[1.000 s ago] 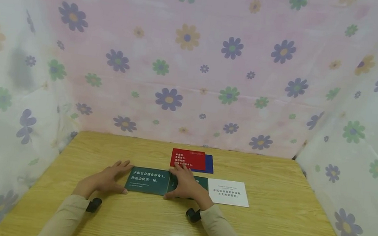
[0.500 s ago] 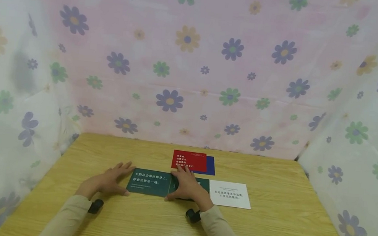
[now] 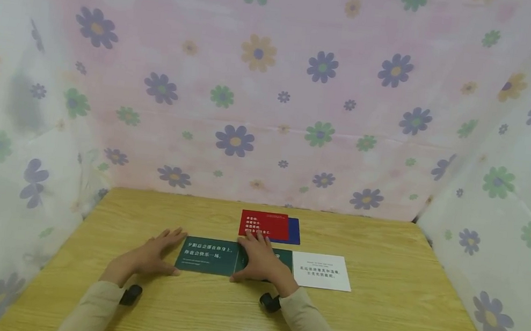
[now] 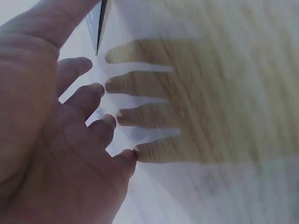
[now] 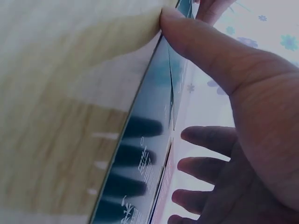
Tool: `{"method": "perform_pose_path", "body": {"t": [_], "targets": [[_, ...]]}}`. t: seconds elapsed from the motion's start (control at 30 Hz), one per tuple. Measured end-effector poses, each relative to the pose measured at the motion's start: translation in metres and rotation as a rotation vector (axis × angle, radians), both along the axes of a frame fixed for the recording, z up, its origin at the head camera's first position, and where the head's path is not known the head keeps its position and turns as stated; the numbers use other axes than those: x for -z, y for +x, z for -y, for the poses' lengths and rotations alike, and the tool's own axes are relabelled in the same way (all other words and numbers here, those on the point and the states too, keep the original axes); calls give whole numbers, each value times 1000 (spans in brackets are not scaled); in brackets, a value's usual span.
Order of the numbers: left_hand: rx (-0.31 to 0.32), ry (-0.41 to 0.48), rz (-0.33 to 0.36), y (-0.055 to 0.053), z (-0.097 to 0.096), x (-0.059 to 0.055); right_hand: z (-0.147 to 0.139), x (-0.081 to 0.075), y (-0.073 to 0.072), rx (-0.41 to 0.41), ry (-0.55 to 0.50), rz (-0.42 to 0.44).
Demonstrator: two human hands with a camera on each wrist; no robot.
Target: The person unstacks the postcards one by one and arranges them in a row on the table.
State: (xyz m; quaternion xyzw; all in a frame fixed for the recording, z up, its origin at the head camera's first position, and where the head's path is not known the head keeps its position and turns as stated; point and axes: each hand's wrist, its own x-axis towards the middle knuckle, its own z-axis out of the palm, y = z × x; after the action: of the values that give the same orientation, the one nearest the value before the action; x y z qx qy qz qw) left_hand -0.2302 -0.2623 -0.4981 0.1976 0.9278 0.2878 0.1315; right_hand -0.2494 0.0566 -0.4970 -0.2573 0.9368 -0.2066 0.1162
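A dark green card (image 3: 207,256) with white writing lies flat on the table. At its left edge is my left hand (image 3: 146,255), thumb and fingers spread, thumb by the lower left corner. My right hand (image 3: 262,259) spans the seam between this card and a second green card (image 3: 285,256), which it partly covers. Its thumb touches the near edge, as the right wrist view also shows; the other fingers reach to the far side. A white card (image 3: 324,273) adjoins the second green card on the right. In the left wrist view the left fingers (image 4: 96,93) are extended and hold nothing.
Behind the row, a red card (image 3: 266,222) lies over a blue card (image 3: 295,230), and right fingertips reach its near edge. The wooden table (image 3: 376,317) is bounded by flower-print curtains (image 3: 271,112) at the back and sides. Dark wrist cameras (image 3: 270,302) sit under both wrists.
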Motion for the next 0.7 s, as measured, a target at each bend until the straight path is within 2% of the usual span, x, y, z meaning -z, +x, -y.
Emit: {"method": "perform_pose_path", "body": {"t": [0.13, 0.33, 0.5, 0.7], "targets": [[-10, 8, -58, 2, -2, 2, -1, 2, 2, -15, 16, -45], [6, -16, -134, 9, -6, 2, -11, -1, 11, -30, -47, -58], [32, 51, -148, 13, -11, -2, -29, -1, 16, -4, -132, -62], [38, 141, -214, 12, -24, -2, -57, 3, 14, -14, -243, -42]]}}
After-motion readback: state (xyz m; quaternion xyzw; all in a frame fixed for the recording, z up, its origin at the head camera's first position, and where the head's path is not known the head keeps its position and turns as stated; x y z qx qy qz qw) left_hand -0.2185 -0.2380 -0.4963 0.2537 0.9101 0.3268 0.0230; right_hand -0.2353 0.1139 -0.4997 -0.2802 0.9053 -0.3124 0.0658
